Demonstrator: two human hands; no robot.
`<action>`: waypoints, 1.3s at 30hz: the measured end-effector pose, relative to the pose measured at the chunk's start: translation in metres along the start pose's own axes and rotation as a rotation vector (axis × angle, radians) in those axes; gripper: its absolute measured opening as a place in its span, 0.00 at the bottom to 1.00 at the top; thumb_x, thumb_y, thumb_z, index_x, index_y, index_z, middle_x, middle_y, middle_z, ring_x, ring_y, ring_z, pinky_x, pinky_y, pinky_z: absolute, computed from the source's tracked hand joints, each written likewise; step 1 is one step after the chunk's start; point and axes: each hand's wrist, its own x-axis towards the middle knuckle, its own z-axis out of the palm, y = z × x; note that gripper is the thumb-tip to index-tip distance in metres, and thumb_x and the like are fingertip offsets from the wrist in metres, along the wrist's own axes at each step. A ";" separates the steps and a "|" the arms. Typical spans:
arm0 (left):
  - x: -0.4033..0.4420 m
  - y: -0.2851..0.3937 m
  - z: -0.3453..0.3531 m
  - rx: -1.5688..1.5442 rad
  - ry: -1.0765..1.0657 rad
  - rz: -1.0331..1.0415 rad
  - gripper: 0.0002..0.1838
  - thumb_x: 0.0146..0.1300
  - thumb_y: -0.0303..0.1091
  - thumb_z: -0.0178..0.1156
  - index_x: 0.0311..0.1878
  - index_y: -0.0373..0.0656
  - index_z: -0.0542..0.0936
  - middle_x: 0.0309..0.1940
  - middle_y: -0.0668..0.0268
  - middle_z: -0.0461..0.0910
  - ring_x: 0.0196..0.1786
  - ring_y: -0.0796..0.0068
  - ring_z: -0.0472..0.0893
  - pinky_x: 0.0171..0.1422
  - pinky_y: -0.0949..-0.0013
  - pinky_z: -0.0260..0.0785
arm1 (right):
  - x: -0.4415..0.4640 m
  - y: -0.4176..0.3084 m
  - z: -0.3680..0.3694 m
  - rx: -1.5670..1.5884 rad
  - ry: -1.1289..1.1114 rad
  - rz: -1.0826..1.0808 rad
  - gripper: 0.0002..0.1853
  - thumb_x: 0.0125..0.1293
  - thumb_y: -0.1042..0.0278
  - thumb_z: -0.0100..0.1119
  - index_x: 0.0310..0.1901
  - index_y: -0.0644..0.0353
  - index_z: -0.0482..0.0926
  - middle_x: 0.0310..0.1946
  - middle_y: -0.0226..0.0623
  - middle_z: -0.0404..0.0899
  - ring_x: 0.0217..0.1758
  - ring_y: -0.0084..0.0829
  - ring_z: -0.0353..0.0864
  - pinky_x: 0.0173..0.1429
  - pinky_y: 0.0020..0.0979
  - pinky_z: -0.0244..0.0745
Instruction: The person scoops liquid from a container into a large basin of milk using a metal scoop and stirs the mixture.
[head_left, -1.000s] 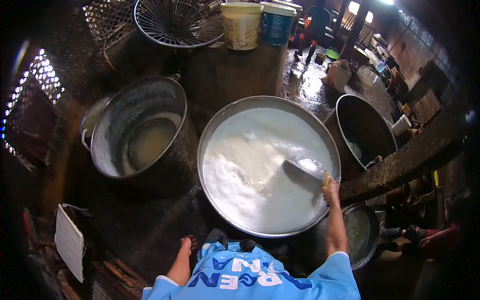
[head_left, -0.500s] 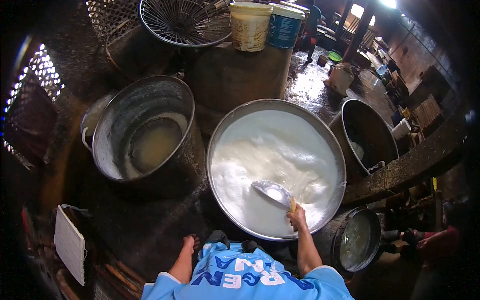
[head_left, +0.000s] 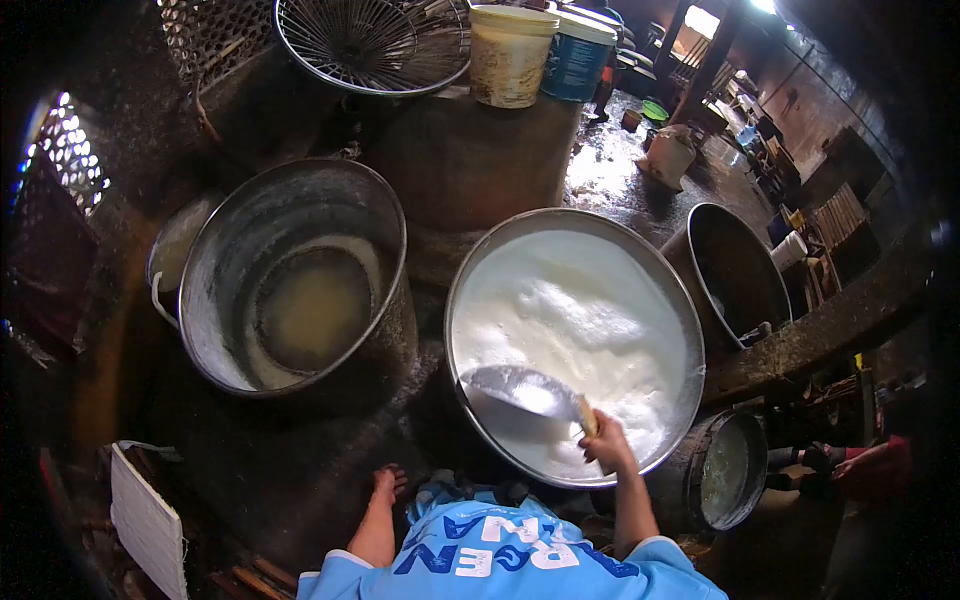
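Observation:
In the head view a wide metal vat (head_left: 690, 290) holds foamy white liquid (head_left: 570, 290). My right hand (head_left: 608, 446) grips the short wooden handle of a broad metal scoop (head_left: 520, 390). Its shiny blade points left, over the near left part of the vat, its tip close to the rim. It looks lifted off the foam, though the gap is hard to judge. Low beside my body, left of the vat, my left hand (head_left: 389, 480) hangs with fingers apart and holds nothing.
A deep pot (head_left: 225, 290) with cloudy liquid at its bottom stands left. Smaller tubs (head_left: 735, 270) (head_left: 735, 470) flank the vat's right side, near a thick beam (head_left: 830, 320). Behind are buckets (head_left: 510, 60) and a slatted round basket (head_left: 370, 40). A person's legs (head_left: 800, 465) show at right.
The scoop has swung left and looks closer to me, raised from the foam. Foam ridges have shifted. My left hand has opened its fingers more, and the view has moved slightly.

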 end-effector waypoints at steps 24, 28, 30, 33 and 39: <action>-0.024 -0.058 -0.057 -0.122 0.144 -0.138 0.11 0.62 0.38 0.50 0.46 0.49 0.75 0.34 0.66 0.79 0.29 0.69 0.79 0.30 0.64 0.68 | 0.128 0.036 -0.007 -0.779 0.167 0.056 0.09 0.50 0.75 0.52 0.35 0.66 0.75 0.21 0.46 0.79 0.22 0.38 0.81 0.24 0.36 0.76; -0.009 -0.034 -0.022 -0.102 0.050 -0.061 0.12 0.63 0.36 0.44 0.46 0.49 0.74 0.32 0.66 0.78 0.26 0.72 0.77 0.24 0.69 0.66 | 0.084 0.073 -0.040 -0.753 0.182 0.126 0.10 0.49 0.75 0.54 0.35 0.66 0.75 0.21 0.46 0.79 0.21 0.38 0.81 0.25 0.35 0.77; -0.016 -0.013 0.006 -0.042 0.053 -0.016 0.13 0.63 0.34 0.42 0.46 0.48 0.74 0.31 0.66 0.78 0.25 0.73 0.76 0.24 0.70 0.65 | 0.064 0.090 -0.060 -0.705 0.186 0.153 0.12 0.47 0.74 0.55 0.36 0.66 0.75 0.23 0.48 0.79 0.22 0.39 0.81 0.25 0.37 0.76; -0.026 0.004 0.043 0.004 0.022 0.053 0.13 0.63 0.35 0.44 0.47 0.48 0.74 0.31 0.66 0.78 0.25 0.73 0.77 0.24 0.70 0.65 | 0.028 0.116 -0.101 -0.701 0.221 0.104 0.14 0.46 0.73 0.56 0.38 0.66 0.75 0.27 0.52 0.80 0.29 0.42 0.83 0.33 0.40 0.77; -0.034 -0.014 0.087 -0.007 -0.069 0.076 0.12 0.61 0.33 0.49 0.47 0.47 0.75 0.30 0.66 0.78 0.23 0.74 0.76 0.20 0.72 0.62 | -0.044 0.102 -0.199 -0.714 0.230 -0.005 0.24 0.44 0.76 0.58 0.49 0.63 0.76 0.38 0.52 0.80 0.44 0.41 0.81 0.48 0.36 0.74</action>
